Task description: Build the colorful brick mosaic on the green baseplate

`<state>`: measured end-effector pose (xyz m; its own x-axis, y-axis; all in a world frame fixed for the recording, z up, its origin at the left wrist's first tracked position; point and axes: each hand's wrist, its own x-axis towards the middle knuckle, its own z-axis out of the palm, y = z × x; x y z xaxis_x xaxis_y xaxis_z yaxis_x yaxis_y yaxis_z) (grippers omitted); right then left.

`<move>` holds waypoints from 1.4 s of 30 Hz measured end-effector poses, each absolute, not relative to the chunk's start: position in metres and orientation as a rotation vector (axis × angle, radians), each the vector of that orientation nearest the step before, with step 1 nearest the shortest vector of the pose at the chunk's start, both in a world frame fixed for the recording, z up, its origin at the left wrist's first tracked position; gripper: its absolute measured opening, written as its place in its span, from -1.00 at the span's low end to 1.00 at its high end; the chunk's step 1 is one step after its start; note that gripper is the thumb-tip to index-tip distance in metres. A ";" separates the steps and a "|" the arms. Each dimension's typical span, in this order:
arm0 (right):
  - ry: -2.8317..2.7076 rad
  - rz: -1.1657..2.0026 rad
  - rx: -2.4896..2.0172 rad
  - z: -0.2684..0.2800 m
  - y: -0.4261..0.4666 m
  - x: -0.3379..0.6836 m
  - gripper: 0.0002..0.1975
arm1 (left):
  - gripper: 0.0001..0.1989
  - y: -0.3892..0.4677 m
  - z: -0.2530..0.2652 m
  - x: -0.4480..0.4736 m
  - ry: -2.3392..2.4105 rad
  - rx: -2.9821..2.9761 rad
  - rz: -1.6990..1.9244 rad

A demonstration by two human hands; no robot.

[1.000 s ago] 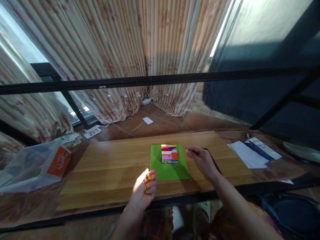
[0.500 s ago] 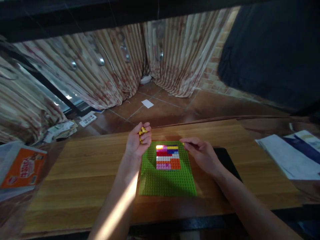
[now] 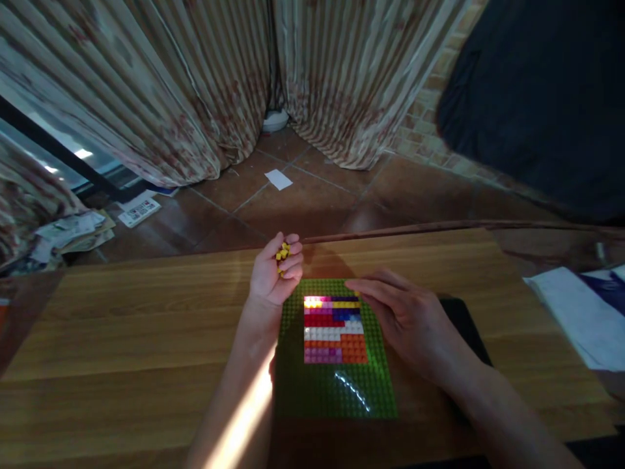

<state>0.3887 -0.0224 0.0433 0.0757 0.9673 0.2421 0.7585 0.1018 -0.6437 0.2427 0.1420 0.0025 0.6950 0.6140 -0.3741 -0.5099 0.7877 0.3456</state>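
My left hand [image 3: 273, 277] is cupped palm up around several small yellow bricks [image 3: 282, 253], at the back left of a green baseplate [image 3: 297, 394]. A block of coloured bricks [image 3: 323, 334] is on the plate, with pink, orange, white, red, blue, purple and yellow rows; sunlight glares on its back left corner. My right hand [image 3: 415, 319] reaches over the plate's right side, fingers pinched near the block's back right corner. A speck of yellow shows under the fingertips, apparently a small yellow brick, mostly hidden by the fingers.
The plate lies on a wooden table [image 3: 146, 339]. A flat black object [image 3: 466, 326] lies partly under my right forearm. White papers [image 3: 576, 312] are at the right. Beyond the table are a tiled floor [image 3: 303, 215], curtains [image 3: 205, 85] and a dark draped shape [image 3: 527, 98].
The view has tilted down and come closer. My right fingertips have moved from beside the block's back right corner in over the plate there. My left hand still holds the yellow bricks.
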 end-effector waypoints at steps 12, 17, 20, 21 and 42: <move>-1.882 0.332 -1.745 0.049 -0.024 0.389 -0.58 | -0.63 0.144 -0.003 0.247 0.449 0.220 0.615; -1.820 0.334 -1.752 0.050 -0.024 0.388 -0.61 | -0.65 0.143 -0.003 0.248 0.450 0.214 0.624; -1.767 0.343 -1.759 0.049 -0.023 0.388 -0.62 | -0.67 0.142 -0.002 0.249 0.461 0.207 0.619; -1.742 0.359 -1.764 0.048 -0.023 0.388 -0.63 | -0.68 0.141 -0.002 0.250 0.467 0.206 0.616; -1.047 0.800 -1.610 0.030 -0.014 0.381 -0.74 | -0.66 0.143 -0.004 0.249 0.462 0.211 0.611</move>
<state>0.3806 -0.0140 0.0302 0.4031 0.9152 -0.0032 0.2440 -0.1108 -0.9634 0.2486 0.1427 -0.0039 0.7216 0.5953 -0.3535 -0.5027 0.8016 0.3236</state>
